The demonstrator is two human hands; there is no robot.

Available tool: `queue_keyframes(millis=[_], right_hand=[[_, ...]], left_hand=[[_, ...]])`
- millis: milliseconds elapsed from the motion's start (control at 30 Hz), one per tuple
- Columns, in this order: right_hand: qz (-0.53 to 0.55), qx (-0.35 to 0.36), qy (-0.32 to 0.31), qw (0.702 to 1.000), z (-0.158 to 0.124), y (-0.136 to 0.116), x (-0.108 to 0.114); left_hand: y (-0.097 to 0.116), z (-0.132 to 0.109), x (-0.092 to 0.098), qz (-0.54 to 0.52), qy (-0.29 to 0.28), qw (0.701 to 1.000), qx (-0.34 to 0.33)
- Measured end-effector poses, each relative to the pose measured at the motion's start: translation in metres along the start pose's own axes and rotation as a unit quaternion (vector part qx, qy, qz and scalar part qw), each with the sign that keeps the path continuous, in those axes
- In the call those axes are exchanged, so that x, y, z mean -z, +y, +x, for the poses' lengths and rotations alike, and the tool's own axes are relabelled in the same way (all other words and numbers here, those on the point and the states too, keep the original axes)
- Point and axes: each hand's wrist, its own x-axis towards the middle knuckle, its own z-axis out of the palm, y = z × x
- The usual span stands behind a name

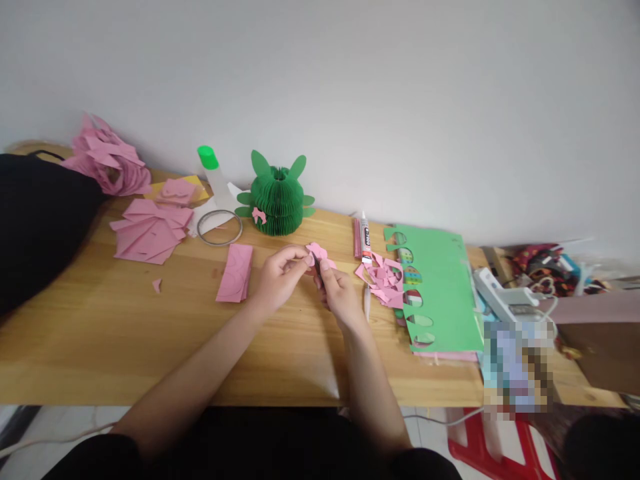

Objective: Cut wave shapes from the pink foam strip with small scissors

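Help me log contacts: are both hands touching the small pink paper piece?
Touching. The head view shows the left hand and right hand fingertips pinching the pink paper piece between them, no gap.

Paper piece [317,253] in the fingers: plain pink. Table [150,333]: light yellow-brown wood, faint grain. Folded stack [235,272], loose sheets [150,230], crumpled heap [107,163] and scraps [383,277]: all the same pink, no print. Yellow sheet [193,181] under pink bits at the back. Honeycomb paper ball [277,200]: dark green, lighter green leaves, small pink bow [259,215]. Bottle [217,183]: white, bright green cap. Ring [219,228]: grey. Glue tube [365,239]: white with red and black lettering. Card [440,287]: flat green, oval cut-outs showing multicoloured stripes. Glue gun [500,293]: white-grey. Bag [40,220]: black. Stool [500,447]: red. Wall [400,100]: plain off-white.
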Motion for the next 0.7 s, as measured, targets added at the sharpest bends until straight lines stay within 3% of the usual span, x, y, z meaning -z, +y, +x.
queue_keyframes(millis=[700], right_hand=[[0.0,-0.006,-0.009,1.0,-0.0007,-0.0009,0.0004]], left_hand=[[-0.0046,0.0027,0.0054,0.014,-0.027,1.0,0.004]])
